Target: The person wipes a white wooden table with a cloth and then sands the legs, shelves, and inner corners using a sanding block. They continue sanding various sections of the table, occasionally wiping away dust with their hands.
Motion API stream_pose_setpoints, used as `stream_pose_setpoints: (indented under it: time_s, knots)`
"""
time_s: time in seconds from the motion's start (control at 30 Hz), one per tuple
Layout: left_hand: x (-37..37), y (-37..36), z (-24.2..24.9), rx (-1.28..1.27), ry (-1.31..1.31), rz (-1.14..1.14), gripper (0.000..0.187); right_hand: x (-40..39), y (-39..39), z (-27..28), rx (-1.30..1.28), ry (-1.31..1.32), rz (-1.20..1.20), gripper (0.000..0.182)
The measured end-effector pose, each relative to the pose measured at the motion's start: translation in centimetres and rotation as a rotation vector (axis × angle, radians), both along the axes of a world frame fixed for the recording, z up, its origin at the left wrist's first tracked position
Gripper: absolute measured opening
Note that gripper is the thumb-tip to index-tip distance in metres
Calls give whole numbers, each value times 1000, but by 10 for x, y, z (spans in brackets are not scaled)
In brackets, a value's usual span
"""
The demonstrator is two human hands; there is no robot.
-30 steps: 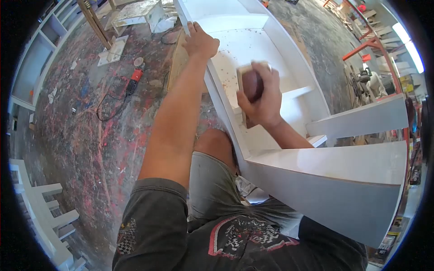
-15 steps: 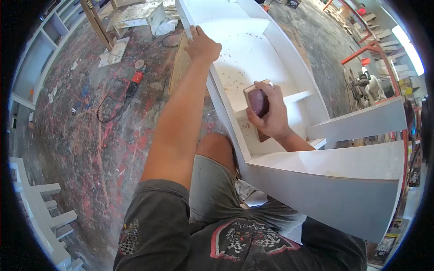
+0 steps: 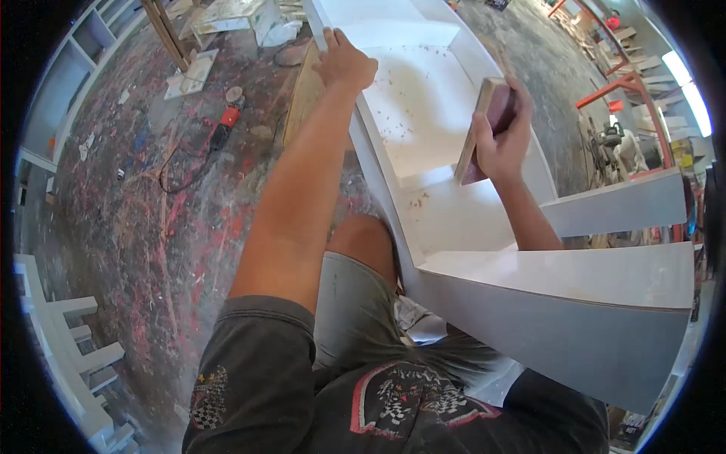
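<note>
A long white cabinet (image 3: 376,155) with open compartments lies in front of me, with brownish crumbs scattered on its inner panel. My left hand (image 3: 348,64) grips the cabinet's left side edge toward the far end, its fingers bent over the rim. In my right hand (image 3: 505,144) is a sanding block (image 3: 473,140), a flat piece faced with reddish-brown sandpaper. The block is tilted nearly upright above the compartment, near the right wall. My fingers wrap its back, partly hidden from view.
A red and black power tool (image 3: 224,129) with its cord lies on the paint-stained floor (image 3: 121,227) at left. White slatted frames (image 3: 83,356) stand at lower left. A stained low stool (image 3: 227,23) is at the back. White panels (image 3: 575,276) jut rightward from the cabinet.
My right hand has lifted the sanding block up and to the right, turning it more upright. My left hand stays on the cabinet edge. The view has shifted slightly.
</note>
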State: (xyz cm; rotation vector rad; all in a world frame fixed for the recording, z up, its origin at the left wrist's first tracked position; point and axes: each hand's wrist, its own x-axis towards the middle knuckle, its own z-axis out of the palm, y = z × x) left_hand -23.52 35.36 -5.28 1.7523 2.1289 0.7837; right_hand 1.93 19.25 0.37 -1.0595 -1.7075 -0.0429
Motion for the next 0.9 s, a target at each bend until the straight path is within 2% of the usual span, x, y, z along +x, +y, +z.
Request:
stream_pose_setpoints:
  time_s: [0.03,0.13,0.17,0.2,0.27,0.3,0.33,0.47,0.5,0.53,0.6,0.63,0.7,0.73,0.77,0.8,0.87,0.9]
  knots:
    - [2,2,-1,-13,26,19,105,-2,-2,-16,-100,13,7,64]
    - [1,4,-2,-11,63,21,104,11,-39,-49,-182,-179,87,70]
    - [2,-2,-4,-11,64,13,104,19,-51,-49,-317,-239,122,70]
    - [2,-4,0,-12,59,12,104,26,-43,-46,-297,-246,119,70]
    - [1,4,6,-11,50,19,103,39,-15,-45,-206,-57,43,68]
    - [0,7,2,12,47,22,103,39,1,-34,-217,120,-12,67]
    - [1,6,-6,22,49,12,104,31,12,-14,-19,107,-28,65]
    - [0,6,-4,30,94,19,105,42,-18,-59,-247,-64,44,66]
    - [1,1,-7,22,95,7,105,42,-36,-50,-260,-231,33,66]
    - [-1,0,-6,-3,100,7,106,48,-36,-49,-257,-228,24,66]
    - [0,12,2,-4,101,10,108,67,-11,-48,-187,-123,43,63]
    - [-1,13,-3,34,109,18,109,61,1,-30,-228,107,2,61]
    - [-2,12,-11,7,90,16,110,62,16,-29,-188,108,-25,61]
    - [-2,12,-14,4,91,14,110,62,23,-27,-113,98,-43,60]
    - [-2,13,-12,29,111,23,107,61,8,-36,-149,65,-35,61]
    - [-1,13,-13,52,128,28,105,76,1,-72,-196,8,-17,64]
    - [0,10,-15,54,92,15,105,77,-28,-55,-286,-254,29,65]
    - [-1,11,-12,61,61,13,105,82,-21,-51,-273,-254,24,65]
